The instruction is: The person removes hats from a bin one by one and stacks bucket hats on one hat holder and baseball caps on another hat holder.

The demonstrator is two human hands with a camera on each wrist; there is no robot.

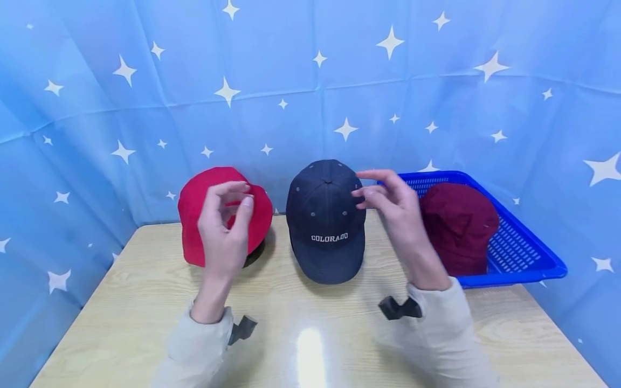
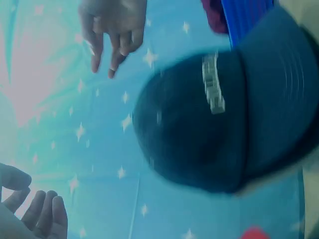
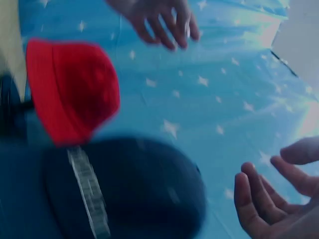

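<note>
A navy baseball cap [image 1: 326, 215] lettered COLORADO sits mid-table, brim toward me. To its left is a red bucket hat [image 1: 199, 215], with something dark showing under its edge. My left hand [image 1: 225, 231] is raised in front of the red hat, fingers loosely bent and nothing between them. On the other side, my right hand [image 1: 395, 207] hovers by the cap's right edge with relaxed, spread fingers. In the right wrist view a gap separates the right hand [image 3: 279, 199] from the cap [image 3: 134, 189]. Both palms are bare.
At the right stands a blue plastic basket [image 1: 519, 279] with perforated sides, and a maroon bucket hat [image 1: 458, 226] lies in it. A blue curtain [image 1: 291, 64] with white stars hangs behind the wooden table [image 1: 281, 334].
</note>
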